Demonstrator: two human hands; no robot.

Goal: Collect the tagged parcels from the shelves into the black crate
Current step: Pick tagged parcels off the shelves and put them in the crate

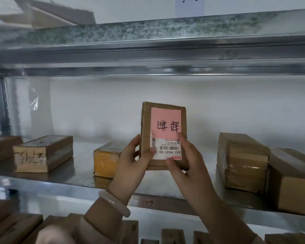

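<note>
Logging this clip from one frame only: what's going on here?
A person stands at a metal shelf and holds a small cardboard parcel upright in front of it. The left hand grips its left edge, and the right hand pinches its lower right. The parcel's pink tag faces the camera, upside down. Other parcels lie on the shelf. No crate is in view.

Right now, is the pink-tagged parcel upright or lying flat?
Upright: left hand and right hand hold the parcel on end, tagged face toward the camera. Whether its bottom touches the shelf, cannot tell.
</note>
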